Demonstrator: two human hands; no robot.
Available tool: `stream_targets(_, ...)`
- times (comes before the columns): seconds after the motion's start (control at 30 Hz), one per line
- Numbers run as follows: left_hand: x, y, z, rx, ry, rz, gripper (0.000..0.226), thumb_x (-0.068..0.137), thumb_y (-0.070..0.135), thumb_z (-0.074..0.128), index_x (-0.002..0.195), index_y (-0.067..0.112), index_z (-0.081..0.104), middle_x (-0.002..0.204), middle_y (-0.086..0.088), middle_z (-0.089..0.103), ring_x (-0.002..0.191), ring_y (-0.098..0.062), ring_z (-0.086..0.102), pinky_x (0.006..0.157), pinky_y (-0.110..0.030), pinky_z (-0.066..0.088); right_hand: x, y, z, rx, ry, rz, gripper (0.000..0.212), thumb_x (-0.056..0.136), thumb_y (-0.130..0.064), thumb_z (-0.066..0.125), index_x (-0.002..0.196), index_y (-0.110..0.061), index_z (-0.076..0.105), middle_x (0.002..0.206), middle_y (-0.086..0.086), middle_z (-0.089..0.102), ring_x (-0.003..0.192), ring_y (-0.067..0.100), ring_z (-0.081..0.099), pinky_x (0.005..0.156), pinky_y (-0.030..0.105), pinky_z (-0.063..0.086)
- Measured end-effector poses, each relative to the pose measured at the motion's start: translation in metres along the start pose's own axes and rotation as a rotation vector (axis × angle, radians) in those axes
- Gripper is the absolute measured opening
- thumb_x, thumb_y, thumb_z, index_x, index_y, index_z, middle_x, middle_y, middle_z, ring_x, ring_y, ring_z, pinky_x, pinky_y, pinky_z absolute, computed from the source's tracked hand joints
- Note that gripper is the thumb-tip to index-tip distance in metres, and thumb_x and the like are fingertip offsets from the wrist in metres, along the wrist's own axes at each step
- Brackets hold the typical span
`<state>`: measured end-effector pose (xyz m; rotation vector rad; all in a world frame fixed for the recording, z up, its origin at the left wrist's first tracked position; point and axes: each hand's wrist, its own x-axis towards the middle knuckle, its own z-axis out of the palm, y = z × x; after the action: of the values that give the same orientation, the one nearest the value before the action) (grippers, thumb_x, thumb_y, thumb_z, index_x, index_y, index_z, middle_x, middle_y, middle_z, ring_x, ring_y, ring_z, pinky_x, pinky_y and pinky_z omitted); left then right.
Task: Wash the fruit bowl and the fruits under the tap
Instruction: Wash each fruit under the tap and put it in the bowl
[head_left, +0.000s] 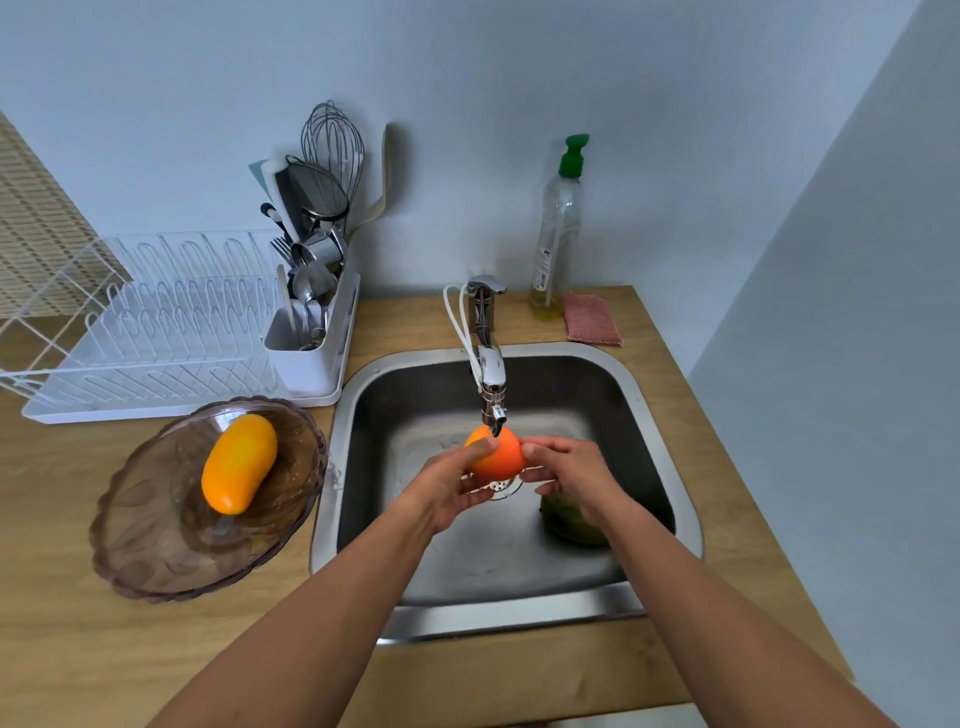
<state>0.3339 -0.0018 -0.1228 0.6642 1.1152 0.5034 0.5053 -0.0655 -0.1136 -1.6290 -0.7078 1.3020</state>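
Observation:
An orange fruit (500, 457) is held right under the spout of the chrome tap (488, 358), above the steel sink (649, 415). My left hand (449, 488) grips it from the left with the thumb on top, and my right hand (569, 467) grips it from the right. A green fruit (569, 522) lies in the sink's right part, partly hidden by my right wrist. On the counter to the left stands a brownish glass fruit bowl (156, 545) with a yellow mango (239, 462) in it.
A white dish rack (145, 332) with a utensil holder (311, 358) full of cutlery stands behind the bowl. A dish soap bottle (558, 234) and a pink sponge cloth (592, 318) sit behind the sink. Walls close in at the back and right.

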Motion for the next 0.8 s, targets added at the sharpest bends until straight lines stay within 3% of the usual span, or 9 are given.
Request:
stream_targets(0.1,0.005,0.000,0.002,-0.006,0.014,-0.006,0.057,0.079,0.018,0.080,0.127,0.009,0.050,0.118,-0.015,0.060,0.106,-0.032,0.064,0.087,-0.044,0.057,0.006,0.004,-0.024,-0.096,0.172,0.022,0.021,0.093,-0.015,0.064,0.111,-0.008,0.072,0.097,0.012,0.071,0.078,0.019,0.063,0.063,0.023,0.048)
stream_targets(0.2,0.008,0.000,0.004,-0.037,0.007,-0.012,0.059,0.080,0.012,0.079,0.131,0.007,0.049,0.129,-0.018,0.052,0.115,-0.036,0.059,0.084,-0.043,0.058,0.014,0.018,-0.051,-0.337,0.274,0.079,0.036,0.088,-0.019,0.069,0.123,-0.010,0.066,0.120,0.011,0.068,0.101,0.022,0.064,0.087,0.030,0.050)
stream_targets(0.33,0.011,-0.001,0.007,-0.017,-0.028,-0.028,0.047,0.084,0.012,0.075,0.125,0.010,0.051,0.120,-0.013,0.052,0.107,-0.032,0.059,0.083,-0.040,0.057,0.013,0.030,-0.063,-0.600,0.115,0.235,0.069,0.085,-0.023,0.074,0.146,-0.011,0.044,0.144,0.015,0.051,0.126,0.029,0.054,0.099,0.031,0.045)
stream_targets(0.47,0.016,-0.006,0.006,0.000,-0.010,-0.046,0.048,0.083,0.013,0.077,0.124,0.012,0.053,0.126,-0.013,0.052,0.113,-0.035,0.058,0.089,-0.043,0.056,0.018,0.043,-0.062,-0.743,0.009,0.290,0.087,0.081,-0.020,0.079,0.153,-0.011,0.031,0.155,0.013,0.037,0.137,0.029,0.044,0.110,0.033,0.040)
stream_targets(0.6,0.020,-0.010,-0.002,0.043,0.032,-0.053,0.068,0.080,0.022,0.080,0.138,0.009,0.048,0.131,-0.013,0.052,0.109,-0.031,0.062,0.091,-0.043,0.056,0.023,0.047,-0.058,-0.924,-0.001,0.322,0.094,0.071,-0.038,0.086,0.148,-0.009,0.040,0.149,0.014,0.044,0.133,0.031,0.047,0.108,0.040,0.043)
stream_targets(0.7,0.020,-0.012,-0.006,0.071,0.045,-0.044,0.071,0.078,0.025,0.082,0.139,0.008,0.049,0.131,-0.014,0.056,0.104,-0.028,0.063,0.082,-0.037,0.056,0.022,0.051,-0.054,-0.965,-0.020,0.348,0.096,0.060,-0.053,0.087,0.138,-0.012,0.049,0.135,0.012,0.053,0.119,0.029,0.056,0.099,0.039,0.051)
stream_targets(0.8,0.018,-0.012,-0.008,0.074,0.049,-0.036,0.074,0.077,0.025,0.082,0.140,0.007,0.048,0.133,-0.016,0.054,0.101,-0.027,0.063,0.073,-0.032,0.057,0.024,0.057,-0.050,-0.872,-0.018,0.341,0.093,0.063,-0.049,0.085,0.138,-0.012,0.044,0.130,0.010,0.057,0.111,0.027,0.060,0.094,0.038,0.053)
